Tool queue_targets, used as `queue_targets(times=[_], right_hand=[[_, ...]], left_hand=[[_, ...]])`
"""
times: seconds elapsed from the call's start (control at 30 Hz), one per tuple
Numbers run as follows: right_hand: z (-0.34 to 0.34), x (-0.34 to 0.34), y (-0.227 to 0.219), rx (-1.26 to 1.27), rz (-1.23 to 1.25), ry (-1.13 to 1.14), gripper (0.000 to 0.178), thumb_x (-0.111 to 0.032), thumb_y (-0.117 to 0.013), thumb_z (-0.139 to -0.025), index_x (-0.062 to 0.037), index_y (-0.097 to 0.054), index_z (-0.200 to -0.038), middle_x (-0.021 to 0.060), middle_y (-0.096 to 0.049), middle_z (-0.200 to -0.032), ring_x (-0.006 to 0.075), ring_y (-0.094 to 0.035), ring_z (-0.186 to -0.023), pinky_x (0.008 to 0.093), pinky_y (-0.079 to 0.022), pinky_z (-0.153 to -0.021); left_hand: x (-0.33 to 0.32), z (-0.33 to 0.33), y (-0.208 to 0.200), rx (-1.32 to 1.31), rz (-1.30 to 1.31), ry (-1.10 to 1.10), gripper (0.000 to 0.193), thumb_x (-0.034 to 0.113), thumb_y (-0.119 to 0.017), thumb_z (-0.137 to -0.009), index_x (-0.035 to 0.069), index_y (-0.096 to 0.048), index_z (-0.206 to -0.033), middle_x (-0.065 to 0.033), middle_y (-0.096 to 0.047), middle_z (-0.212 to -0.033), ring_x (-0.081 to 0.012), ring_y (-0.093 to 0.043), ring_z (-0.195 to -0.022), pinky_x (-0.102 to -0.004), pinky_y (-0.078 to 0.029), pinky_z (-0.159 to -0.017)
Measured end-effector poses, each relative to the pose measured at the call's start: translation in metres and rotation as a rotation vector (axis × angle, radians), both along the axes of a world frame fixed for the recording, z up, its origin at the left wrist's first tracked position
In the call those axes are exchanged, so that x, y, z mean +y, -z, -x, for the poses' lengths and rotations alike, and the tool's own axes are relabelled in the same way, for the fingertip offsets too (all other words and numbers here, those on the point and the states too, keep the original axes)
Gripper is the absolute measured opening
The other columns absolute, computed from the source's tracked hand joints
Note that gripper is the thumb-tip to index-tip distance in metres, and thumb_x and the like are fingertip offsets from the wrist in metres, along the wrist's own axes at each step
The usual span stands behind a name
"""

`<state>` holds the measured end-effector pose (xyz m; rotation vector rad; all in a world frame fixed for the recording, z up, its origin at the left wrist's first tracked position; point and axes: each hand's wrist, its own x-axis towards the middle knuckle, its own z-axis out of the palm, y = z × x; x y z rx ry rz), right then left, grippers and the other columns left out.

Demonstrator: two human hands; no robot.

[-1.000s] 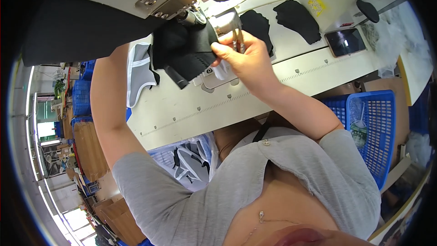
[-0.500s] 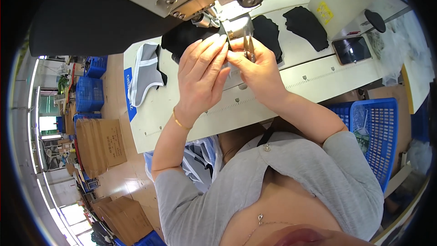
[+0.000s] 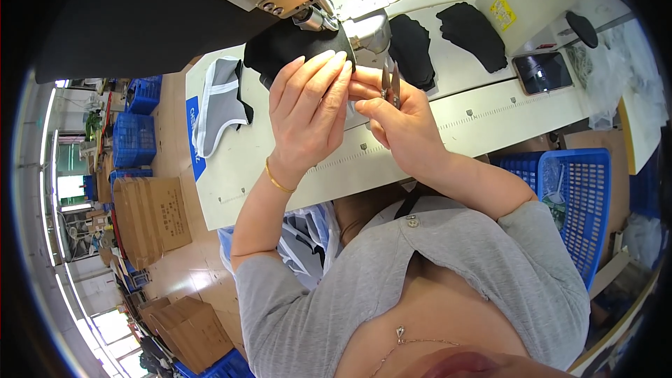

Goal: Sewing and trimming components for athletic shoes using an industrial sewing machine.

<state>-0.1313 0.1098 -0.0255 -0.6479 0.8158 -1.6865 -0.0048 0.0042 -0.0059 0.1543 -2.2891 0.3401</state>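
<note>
At 11 o'clock, left hand [image 3: 309,112]: fingers pressed together on the cloth.
Right hand [image 3: 406,122]: at 2, curled round snips [image 3: 392,87], blades toward 12.
Cloth [image 3: 280,45]: black, at 11, by the foot [image 3: 315,21].
Sewing: apparently cloth being aligned; the next move seems to call for clear fingertips.
Bin [image 3: 225,243]: at 7, white-edged grey pieces.
Basket [image 3: 589,192]: past 3, clear plastic, something green.
Crates [image 3: 133,141]: at 9, contents unclear.

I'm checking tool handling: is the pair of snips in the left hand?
No, the snips are in the right hand.
</note>
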Motion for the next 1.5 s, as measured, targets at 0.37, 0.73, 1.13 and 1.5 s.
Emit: queue_targets(times=[0.37, 0.73, 1.13, 1.5], right_hand=[[0.003, 0.0, -0.011, -0.024, 0.007, -0.019, 0.044, 0.006, -0.048, -0.087, 0.0064, -0.053, -0.13, 0.0132, -0.061, -0.127, 0.0173, -0.056, -0.121, 0.0296, -0.043, -0.103], [0.001, -0.015, -0.016, 0.001, 0.073, 0.007, 0.046, 0.005, -0.044, -0.085, 0.0056, -0.053, -0.131, 0.0105, -0.062, -0.124, 0.0134, -0.056, -0.117, 0.027, -0.042, -0.101], [0.001, -0.021, -0.018, 0.022, 0.077, -0.032, 0.045, 0.004, -0.044, -0.087, 0.0006, -0.055, -0.13, 0.0016, -0.064, -0.113, 0.0028, -0.051, -0.091, 0.0182, -0.042, -0.073], [-0.001, -0.023, -0.017, 0.046, 0.082, -0.05, 0.045, 0.002, -0.046, -0.087, -0.001, -0.054, -0.131, 0.003, -0.063, -0.12, -0.0002, -0.048, -0.077, 0.0171, -0.037, -0.06]], left_hand=[[-0.003, 0.004, -0.006, -0.019, -0.009, -0.027, 0.029, 0.005, -0.065, -0.077, 0.001, -0.069, -0.106, -0.0093, -0.067, -0.113, -0.0241, -0.064, -0.106, -0.0408, -0.041, -0.101], [-0.018, 0.007, -0.004, 0.027, -0.082, -0.076, 0.03, 0.008, -0.065, -0.08, 0.002, -0.069, -0.109, -0.0074, -0.064, -0.111, -0.0231, -0.059, -0.104, -0.0404, -0.039, -0.096], [-0.022, 0.008, -0.007, 0.015, -0.093, -0.113, 0.028, 0.003, -0.061, -0.082, 0.001, -0.07, -0.109, -0.0087, -0.065, -0.108, -0.0243, -0.059, -0.103, -0.0391, -0.036, -0.098], [-0.026, 0.008, -0.009, 0.027, -0.151, -0.097, 0.027, 0.003, -0.058, -0.083, 0.001, -0.069, -0.107, -0.0078, -0.065, -0.105, -0.0236, -0.059, -0.105, -0.0377, -0.036, -0.098]])
